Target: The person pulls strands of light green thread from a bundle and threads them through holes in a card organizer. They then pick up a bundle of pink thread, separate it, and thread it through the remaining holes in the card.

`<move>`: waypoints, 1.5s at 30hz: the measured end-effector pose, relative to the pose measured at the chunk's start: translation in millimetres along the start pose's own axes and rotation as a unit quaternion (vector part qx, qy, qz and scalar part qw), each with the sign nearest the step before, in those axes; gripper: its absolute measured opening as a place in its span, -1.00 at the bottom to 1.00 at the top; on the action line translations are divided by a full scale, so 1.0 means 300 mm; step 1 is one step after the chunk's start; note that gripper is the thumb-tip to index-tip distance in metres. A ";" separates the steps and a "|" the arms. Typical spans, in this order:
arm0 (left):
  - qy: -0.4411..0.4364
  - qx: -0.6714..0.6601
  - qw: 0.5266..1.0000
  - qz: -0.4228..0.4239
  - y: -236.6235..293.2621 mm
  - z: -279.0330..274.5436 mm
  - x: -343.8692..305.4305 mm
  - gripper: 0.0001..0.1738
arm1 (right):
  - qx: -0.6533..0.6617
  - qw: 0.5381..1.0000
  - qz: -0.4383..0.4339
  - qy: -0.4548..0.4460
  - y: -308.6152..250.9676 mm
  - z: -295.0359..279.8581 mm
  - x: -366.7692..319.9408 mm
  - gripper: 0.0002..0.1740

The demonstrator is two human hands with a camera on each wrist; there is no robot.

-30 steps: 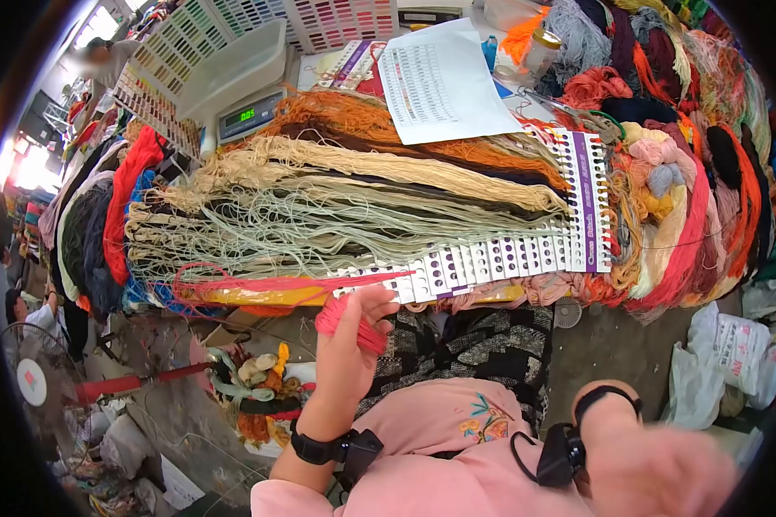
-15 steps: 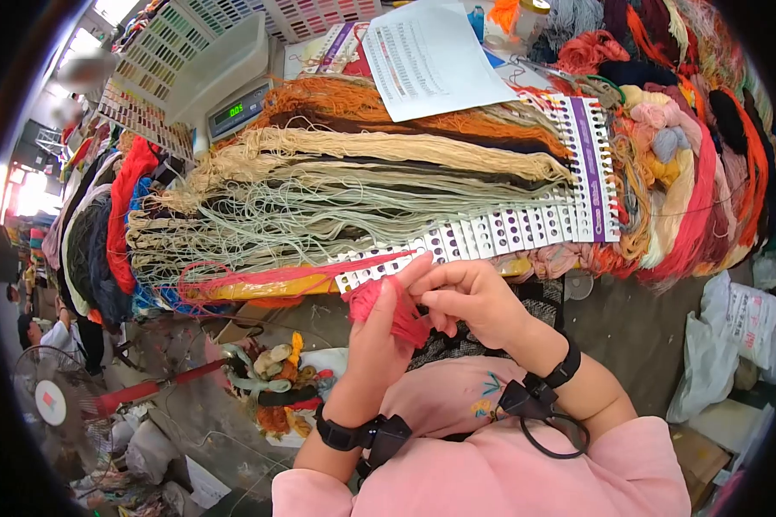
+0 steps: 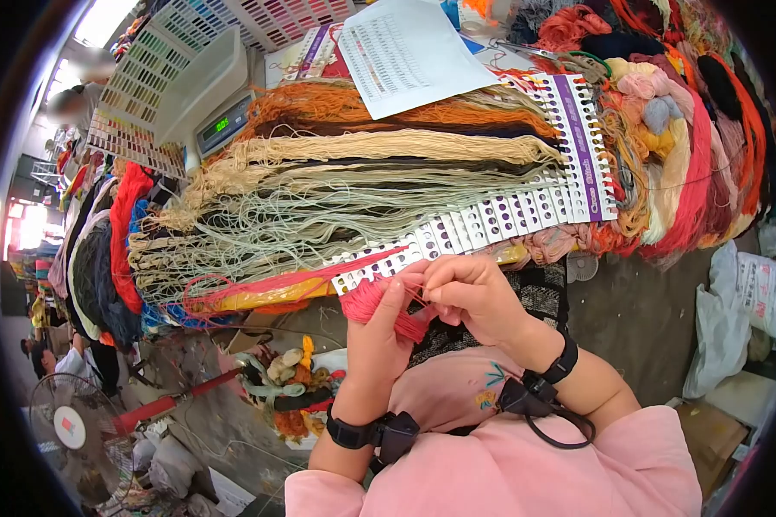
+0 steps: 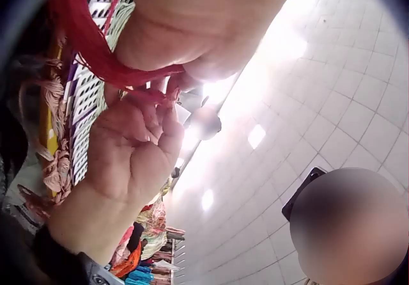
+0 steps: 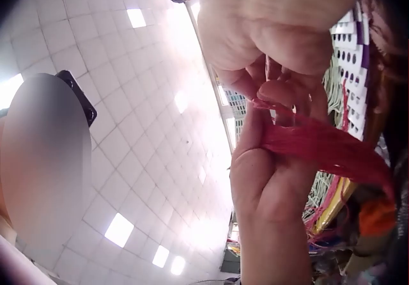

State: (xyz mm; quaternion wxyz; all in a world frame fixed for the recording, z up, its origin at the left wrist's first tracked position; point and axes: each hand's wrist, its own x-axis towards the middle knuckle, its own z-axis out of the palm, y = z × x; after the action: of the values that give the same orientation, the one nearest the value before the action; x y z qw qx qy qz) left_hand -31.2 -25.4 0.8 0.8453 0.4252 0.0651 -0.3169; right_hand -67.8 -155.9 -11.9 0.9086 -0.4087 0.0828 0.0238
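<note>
A bundle of pinkish-red embroidery thread (image 3: 364, 302) hangs over the left hand (image 3: 384, 338), gripped between thumb and fingers at the table's front edge. Close beside it, the right hand (image 3: 485, 300) pinches a few strands of the same thread at its fingertips. In the right wrist view, the red thread (image 5: 332, 149) fans out from the left palm, and both hands' fingertips meet at its narrow end. Just behind the hands lies a row of white punched thread cards (image 3: 483, 226), with loose pink strands (image 3: 293, 277) trailing left from its near end.
Long green-grey and cream threads (image 3: 336, 155) spread across the table behind the cards. A printed sheet (image 3: 409, 60), a digital scale (image 3: 224, 127) and colour charts (image 3: 147, 82) stand farther back. Skeins (image 3: 664, 129) pile at the right; a fan (image 3: 73, 431) stands at lower left.
The right hand has come in from the lower right to meet the left hand and now pinches strands there. The left hand keeps its hold on the pink-red thread.
</note>
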 end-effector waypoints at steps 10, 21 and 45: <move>0.122 -0.395 0.906 0.093 0.305 -0.581 -0.042 -0.79 | 0.186 0.936 -0.295 0.056 -0.492 -0.518 -0.068 -0.87; -0.016 -0.022 0.999 -0.025 0.028 -0.011 0.014 -0.67 | -0.131 0.986 0.094 -0.053 -0.039 0.029 0.080 -0.86; 0.058 0.012 0.998 0.034 -0.049 -0.020 0.007 -0.87 | -0.165 0.986 -0.025 -0.010 0.001 -0.044 0.008 -0.94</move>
State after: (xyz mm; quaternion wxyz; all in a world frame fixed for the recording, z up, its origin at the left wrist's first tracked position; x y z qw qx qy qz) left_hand -37.3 -28.5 -13.8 0.8453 0.4550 0.0961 -0.2631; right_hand -67.1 -165.8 -21.1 0.8298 -0.5547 0.0580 0.0181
